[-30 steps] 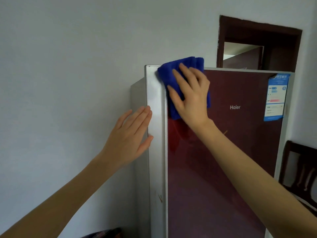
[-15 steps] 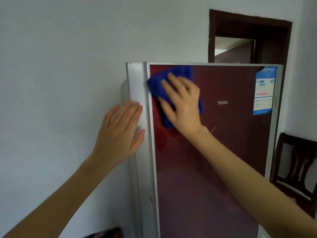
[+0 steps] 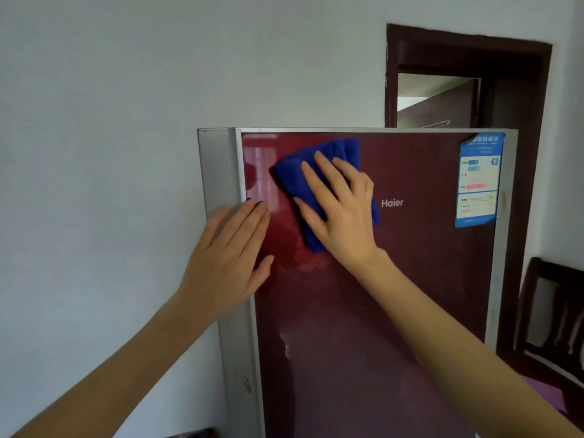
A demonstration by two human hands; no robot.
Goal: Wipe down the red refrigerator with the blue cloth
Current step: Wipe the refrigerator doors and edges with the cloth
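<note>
The right hand (image 3: 341, 216) lies flat, fingers straight and spread, pressing the blue cloth (image 3: 294, 175) against the door. It grips nothing and only pushes. The cloth is folded into a pad and sits high on the red refrigerator (image 3: 410, 295), toward 11 o'clock of the door face. At 8 o'clock from it the left hand (image 3: 230, 257) rests flat, fingers straight and together, across the grey side strip (image 3: 218, 172) and the door's edge, apparently steadying the cabinet.

To wipe well, even palm pressure should stop the pad bunching, with overlapping passes toward 3 o'clock. A lighter touch suits the logo (image 3: 392, 202) and the blue label (image 3: 477, 181) at 2 o'clock, whose top corner seems to lift. The door toward 6 o'clock probably awaits its turn.
</note>
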